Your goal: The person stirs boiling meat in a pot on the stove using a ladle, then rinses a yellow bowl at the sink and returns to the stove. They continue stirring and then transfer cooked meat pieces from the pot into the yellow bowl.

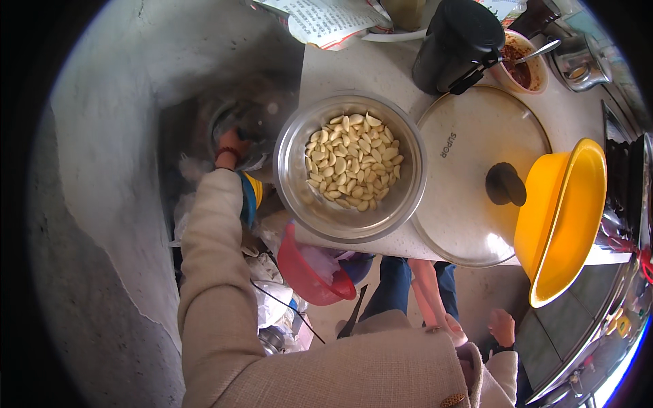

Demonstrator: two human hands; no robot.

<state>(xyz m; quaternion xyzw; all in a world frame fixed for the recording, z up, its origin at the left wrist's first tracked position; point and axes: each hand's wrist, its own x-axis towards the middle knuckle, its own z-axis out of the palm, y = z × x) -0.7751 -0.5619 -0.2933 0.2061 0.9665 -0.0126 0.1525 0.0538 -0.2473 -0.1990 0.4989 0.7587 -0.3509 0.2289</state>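
My left arm, in a beige sleeve, stretches into a dim recess left of the counter. At its end my left hand (232,144), with a dark red beaded bracelet, is at a round, shiny vessel (238,115); shadow hides its fingers and whether they grip the vessel. Low on the right, my right hand (502,328) is beside my body with curled fingers, a dark band on its wrist and nothing visible in it. A steel bowl (289,197) stands on the counter's left end, holding many peeled garlic cloves (354,160).
Right of the bowl, a glass lid (459,183) with a black knob lies on the counter (360,71). A yellow basin (544,217) tilts at the right edge. Behind are a black jug (457,47) and a sauce bowl (534,71) with a spoon. A red basin (306,275) is below the counter.
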